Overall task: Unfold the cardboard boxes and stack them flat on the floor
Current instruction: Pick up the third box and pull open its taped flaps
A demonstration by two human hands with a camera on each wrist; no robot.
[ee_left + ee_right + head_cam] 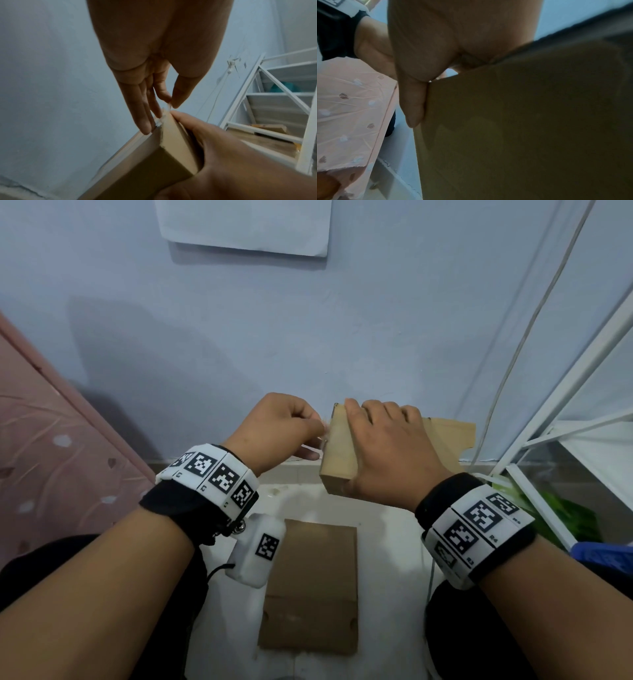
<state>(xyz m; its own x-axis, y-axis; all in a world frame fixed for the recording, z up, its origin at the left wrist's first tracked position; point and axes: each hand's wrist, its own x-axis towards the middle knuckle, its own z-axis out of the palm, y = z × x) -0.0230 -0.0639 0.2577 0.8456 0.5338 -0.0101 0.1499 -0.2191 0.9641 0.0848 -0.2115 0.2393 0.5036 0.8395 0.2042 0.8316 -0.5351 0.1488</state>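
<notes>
On white floor (301, 501), flattened cardboard (310, 587), blue wall (239, 330)

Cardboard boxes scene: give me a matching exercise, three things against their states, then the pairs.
Things:
1. held box
2. flattened box
3. tape shred

States:
A. lies flat on the floor
B. pinched by the left hand
C. gripped by the right hand, off the floor

Pairs: 1-C, 2-A, 3-B
</notes>
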